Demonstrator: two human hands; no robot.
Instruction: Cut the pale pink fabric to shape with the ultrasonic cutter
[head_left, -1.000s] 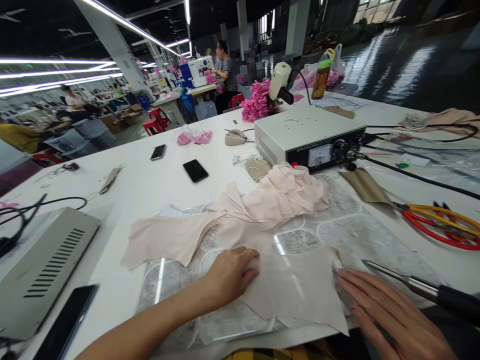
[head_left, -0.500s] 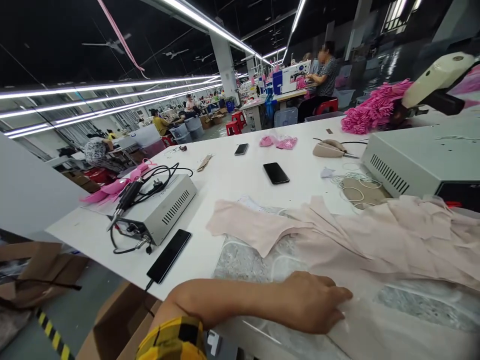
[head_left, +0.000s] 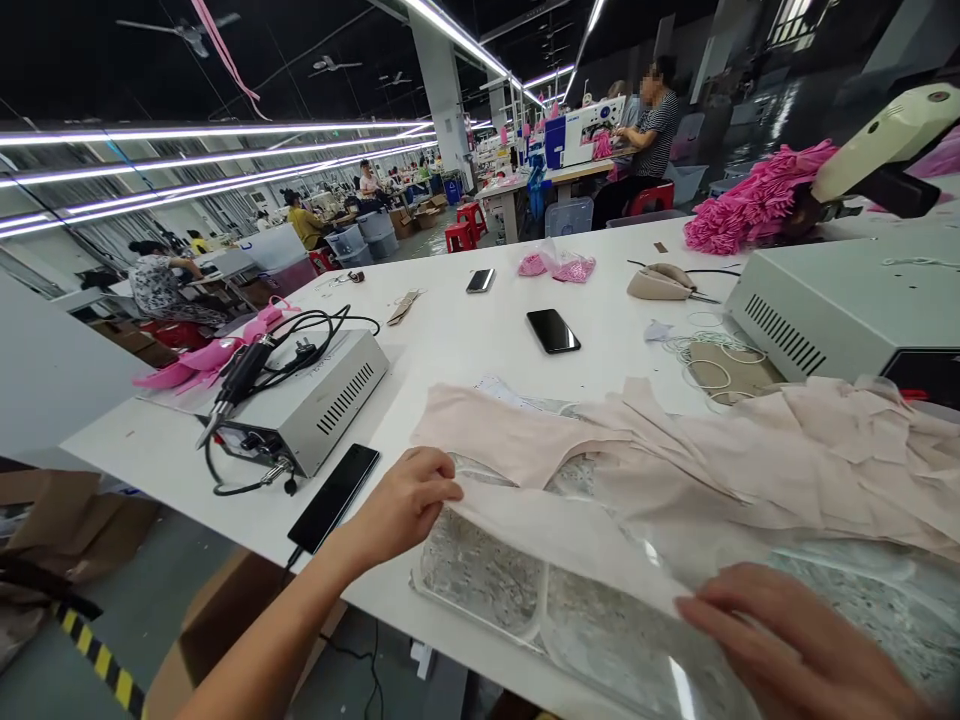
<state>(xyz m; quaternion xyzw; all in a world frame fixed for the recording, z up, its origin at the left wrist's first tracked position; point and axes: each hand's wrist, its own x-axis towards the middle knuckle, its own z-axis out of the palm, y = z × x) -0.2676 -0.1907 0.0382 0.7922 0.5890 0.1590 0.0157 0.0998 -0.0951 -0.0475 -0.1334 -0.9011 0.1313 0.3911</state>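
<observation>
My left hand (head_left: pixel 411 505) is closed, pinching the left end of a pale pink fabric piece (head_left: pixel 555 520) between thumb and fingers. My right hand (head_left: pixel 795 635), slightly blurred, grips the lower right edge of the same piece. The fabric stretches between both hands above a clear plastic-covered panel (head_left: pixel 480 580) with a speckled grey surface. Just behind lies another pale pink cut piece (head_left: pixel 495 425), its curved edge showing. To the right, a layered heap of the same fabric (head_left: pixel 832 450) spreads over the table.
A grey box-shaped device (head_left: pixel 330 400) with a corded handpiece stands left, beside a black phone (head_left: pixel 334 500). Another phone (head_left: pixel 553 331) lies mid-table. At right are a larger grey device (head_left: pixel 847 300), a beige-handled tool (head_left: pixel 664 282) and a pink bundle (head_left: pixel 750 205). Co-workers sit beyond.
My left hand has moved left from the middle of the fabric to its left end. My right hand has come into view at the lower right, holding the piece. The view has shifted slightly.
</observation>
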